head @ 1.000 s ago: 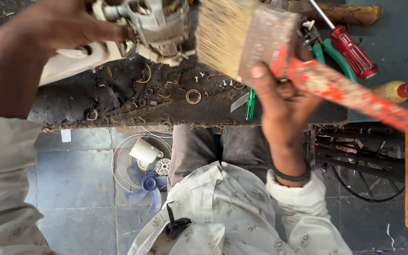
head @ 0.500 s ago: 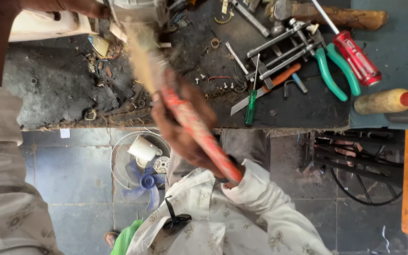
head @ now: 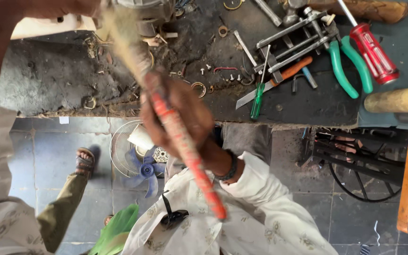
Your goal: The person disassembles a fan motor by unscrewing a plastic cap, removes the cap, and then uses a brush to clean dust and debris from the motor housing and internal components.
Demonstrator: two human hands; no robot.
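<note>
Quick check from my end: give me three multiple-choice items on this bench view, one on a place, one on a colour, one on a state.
1. Where do the green-handled pliers lie?
A. On the floor
B. On the bench, beside the red screwdriver
C. In the left hand

2. What colour is the handle of the brush?
A. Blue
B. Black
C. Red-orange

3. What is the right hand doing?
A. Gripping the brush handle
B. Resting open on the bench
C. Holding a hammer

Answers:
1 B, the pliers sit on the dark benchtop just left of the screwdriver.
2 C, the long handle shows red-orange with worn paint.
3 A, its fingers wrap the handle, bristles up at the motor part that the left hand steadies.
</note>
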